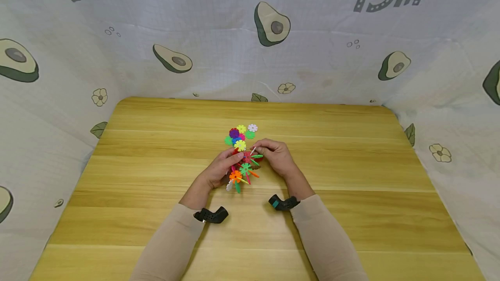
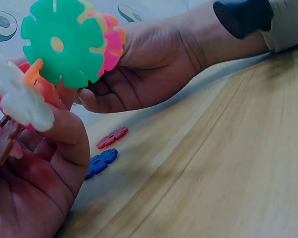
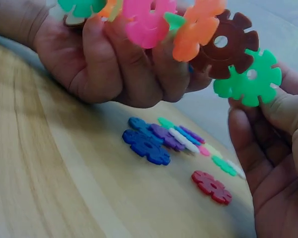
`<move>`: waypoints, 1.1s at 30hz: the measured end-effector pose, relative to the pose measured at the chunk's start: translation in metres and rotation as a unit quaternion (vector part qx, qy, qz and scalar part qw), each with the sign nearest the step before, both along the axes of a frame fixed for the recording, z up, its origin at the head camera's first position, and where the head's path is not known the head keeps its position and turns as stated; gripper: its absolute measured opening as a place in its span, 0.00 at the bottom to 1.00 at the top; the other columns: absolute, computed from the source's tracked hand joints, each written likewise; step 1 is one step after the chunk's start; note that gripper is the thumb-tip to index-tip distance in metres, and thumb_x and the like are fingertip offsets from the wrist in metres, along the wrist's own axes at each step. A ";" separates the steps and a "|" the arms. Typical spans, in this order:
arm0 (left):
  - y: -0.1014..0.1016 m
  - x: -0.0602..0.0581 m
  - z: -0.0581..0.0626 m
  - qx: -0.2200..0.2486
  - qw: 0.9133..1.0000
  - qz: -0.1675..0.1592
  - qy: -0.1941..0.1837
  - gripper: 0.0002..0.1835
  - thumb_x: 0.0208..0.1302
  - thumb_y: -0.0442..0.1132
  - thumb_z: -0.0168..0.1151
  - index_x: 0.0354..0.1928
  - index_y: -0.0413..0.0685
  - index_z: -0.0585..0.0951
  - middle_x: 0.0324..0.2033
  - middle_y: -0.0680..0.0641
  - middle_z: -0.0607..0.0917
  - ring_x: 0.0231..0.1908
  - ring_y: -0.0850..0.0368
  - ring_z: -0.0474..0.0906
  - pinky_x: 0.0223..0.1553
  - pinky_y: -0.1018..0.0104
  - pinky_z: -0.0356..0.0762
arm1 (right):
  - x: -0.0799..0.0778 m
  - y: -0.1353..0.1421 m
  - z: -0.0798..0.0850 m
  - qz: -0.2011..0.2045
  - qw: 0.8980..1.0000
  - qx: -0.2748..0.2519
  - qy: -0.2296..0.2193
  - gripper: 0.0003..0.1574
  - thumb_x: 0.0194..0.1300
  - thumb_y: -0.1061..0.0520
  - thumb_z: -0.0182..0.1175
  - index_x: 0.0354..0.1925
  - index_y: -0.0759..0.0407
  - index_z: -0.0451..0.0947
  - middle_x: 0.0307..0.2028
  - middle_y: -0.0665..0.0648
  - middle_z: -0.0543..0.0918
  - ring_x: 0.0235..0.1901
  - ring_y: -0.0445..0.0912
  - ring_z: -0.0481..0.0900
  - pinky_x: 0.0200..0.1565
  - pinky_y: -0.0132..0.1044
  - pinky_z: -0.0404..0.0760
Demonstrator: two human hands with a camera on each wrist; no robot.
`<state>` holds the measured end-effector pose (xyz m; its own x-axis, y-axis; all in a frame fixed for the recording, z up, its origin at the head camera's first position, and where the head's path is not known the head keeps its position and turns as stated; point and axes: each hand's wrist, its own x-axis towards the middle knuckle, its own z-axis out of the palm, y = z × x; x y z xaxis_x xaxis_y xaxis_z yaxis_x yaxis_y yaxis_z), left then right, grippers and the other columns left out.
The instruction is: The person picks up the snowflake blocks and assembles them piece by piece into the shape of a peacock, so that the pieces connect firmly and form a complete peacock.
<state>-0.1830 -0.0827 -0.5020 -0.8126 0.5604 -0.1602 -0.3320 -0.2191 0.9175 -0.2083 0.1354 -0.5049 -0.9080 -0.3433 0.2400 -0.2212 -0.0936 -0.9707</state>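
In the head view, my left hand (image 1: pixel 219 169) grips a built-up cluster of interlocking notched plastic discs, among them a red disc (image 1: pixel 248 157), a green disc (image 1: pixel 245 169) and an orange disc (image 1: pixel 235 176). My right hand (image 1: pixel 276 155) is at the cluster's right side, its thumb and fingers pinching a notched disc at the edge. In the right wrist view, a green disc (image 3: pixel 252 77) meets the right thumb and fingertips, joined beside a brown disc (image 3: pixel 223 43). The left fingers (image 3: pixel 102 62) curl beneath the pink disc (image 3: pixel 148 22). Part of the cluster is hidden behind the fingers.
Loose discs lie on the wooden table (image 1: pixel 156 151) just beyond the hands, including a purple disc (image 1: pixel 234 133), a yellow disc (image 1: pixel 241 129) and a white disc (image 1: pixel 252 128). A blue disc (image 3: pixel 146 148) and a red disc (image 3: pixel 211 187) lie nearer. A printed cloth (image 1: pixel 218 25) hangs behind.
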 end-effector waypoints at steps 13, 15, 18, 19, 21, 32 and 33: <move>0.010 0.001 -0.002 0.036 0.991 0.128 -0.018 0.18 0.81 0.49 0.46 0.61 0.44 0.67 0.41 0.57 0.83 0.41 0.66 0.83 0.43 0.73 0.84 | -0.003 -0.003 -0.004 -0.121 0.992 -0.010 -0.041 0.23 0.78 0.62 0.54 0.63 0.76 0.72 0.53 0.61 0.87 0.42 0.35 0.87 0.49 0.29 0.87; 0.012 0.001 -0.002 0.046 0.984 0.171 -0.017 0.21 0.79 0.55 0.50 0.60 0.47 0.68 0.41 0.58 0.83 0.41 0.66 0.83 0.44 0.73 0.84 | -0.004 -0.004 -0.005 -0.146 0.988 0.033 -0.037 0.20 0.77 0.61 0.56 0.60 0.72 0.76 0.53 0.68 0.85 0.41 0.35 0.86 0.47 0.27 0.87; 0.013 0.000 -0.004 0.059 0.969 0.241 -0.015 0.30 0.67 0.65 0.60 0.56 0.49 0.70 0.42 0.58 0.83 0.42 0.66 0.82 0.46 0.74 0.83 | -0.001 -0.008 -0.007 -0.144 0.976 0.161 -0.004 0.14 0.73 0.61 0.62 0.54 0.64 0.83 0.50 0.65 0.86 0.41 0.38 0.83 0.44 0.28 0.85; 0.014 -0.001 -0.004 0.069 0.963 0.261 -0.016 0.33 0.63 0.67 0.62 0.55 0.50 0.70 0.42 0.58 0.83 0.43 0.66 0.82 0.46 0.73 0.83 | 0.000 -0.009 -0.007 -0.134 0.969 0.209 0.017 0.13 0.71 0.60 0.64 0.53 0.60 0.85 0.49 0.63 0.87 0.43 0.40 0.82 0.45 0.30 0.84; 0.014 -0.002 -0.004 0.088 0.952 0.292 -0.024 0.36 0.58 0.69 0.64 0.55 0.50 0.71 0.43 0.57 0.84 0.43 0.65 0.83 0.45 0.73 0.84 | 0.002 -0.012 -0.006 -0.110 0.949 0.290 0.063 0.13 0.68 0.57 0.68 0.50 0.57 0.86 0.48 0.59 0.86 0.46 0.46 0.80 0.48 0.37 0.82; 0.006 -0.007 -0.001 0.156 0.942 0.285 -0.085 0.23 0.79 0.55 0.49 0.63 0.47 0.66 0.46 0.52 0.85 0.41 0.63 0.85 0.42 0.71 0.88 | 0.007 -0.022 0.001 -0.065 0.878 0.455 0.134 0.36 0.52 0.37 0.78 0.55 0.52 0.84 0.50 0.55 0.78 0.55 0.54 0.67 0.57 0.51 0.68; 0.006 -0.007 0.000 0.159 0.943 0.282 -0.082 0.23 0.79 0.55 0.48 0.63 0.47 0.66 0.46 0.52 0.85 0.42 0.63 0.85 0.42 0.71 0.87 | 0.008 -0.023 0.001 -0.064 0.876 0.457 0.137 0.36 0.54 0.37 0.77 0.56 0.52 0.83 0.52 0.56 0.78 0.56 0.55 0.67 0.59 0.52 0.67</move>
<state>-0.1900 -0.0771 -0.5025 -0.9746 0.0872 -0.2065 -0.2120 -0.6579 0.7227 -0.2008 0.1126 -0.5037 -0.9044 -0.4052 0.1339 -0.4101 0.7382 -0.5357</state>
